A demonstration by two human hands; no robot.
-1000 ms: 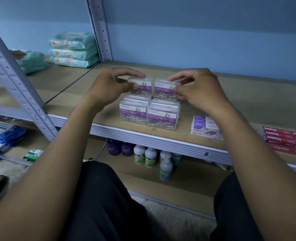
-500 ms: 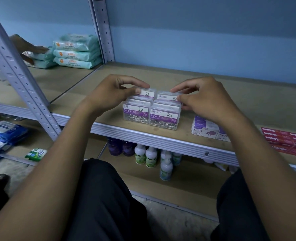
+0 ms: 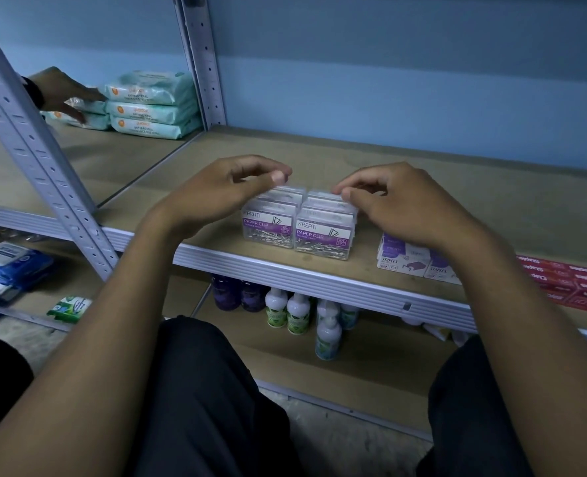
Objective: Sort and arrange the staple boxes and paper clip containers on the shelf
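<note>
Clear paper clip containers with purple labels stand in two rows near the front of the wooden shelf [image 3: 457,187]; the front pair are the left one [image 3: 268,230] and the right one [image 3: 323,239]. My left hand [image 3: 223,191] hovers with loosely curled fingers just above the rear left container [image 3: 287,193], holding nothing. My right hand [image 3: 402,204] pinches the top of the rear right container [image 3: 321,198] with thumb and index fingertips. Purple and white staple boxes [image 3: 404,258] lie to the right, partly under my right forearm. Red staple boxes [image 3: 574,280] lie further right.
A grey upright post [image 3: 44,160] stands at the left. Another person's hand [image 3: 61,94] touches stacked wipe packs [image 3: 147,108] on the neighbouring shelf. Several small bottles [image 3: 295,313] stand on the lower shelf. Blue packs [image 3: 6,263] lie low on the left.
Both hands lowered the two raised containers behind the front pair. My left fingers have since lifted off theirs. The other person's hand has reached in to the wipe packs.
</note>
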